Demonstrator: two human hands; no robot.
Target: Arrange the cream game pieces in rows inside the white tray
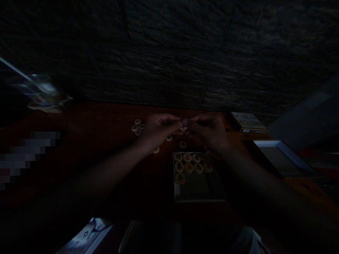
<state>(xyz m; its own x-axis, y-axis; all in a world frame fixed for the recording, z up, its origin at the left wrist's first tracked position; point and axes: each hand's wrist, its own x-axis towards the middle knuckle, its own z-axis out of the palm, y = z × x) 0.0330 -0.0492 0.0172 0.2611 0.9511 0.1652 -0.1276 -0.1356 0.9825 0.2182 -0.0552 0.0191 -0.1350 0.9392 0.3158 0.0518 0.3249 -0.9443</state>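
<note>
Xiangqi piece (183, 128) beside left hand (159, 130), right hand (208, 132), fingers (178, 122) pressed together, tips meeting

A dark, rough-textured wall (169, 53) rises behind the far edge of a reddish-brown wooden bench (87, 116). The light is very dim. A glass (39, 91) stands beyond the bench's far left corner, and a grey panel (304, 113) rises at right.

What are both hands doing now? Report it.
Left hand: closed, fingertips at a round game piece, grip unclear.
Right hand: closed, at that piece, grip unclear.
</note>
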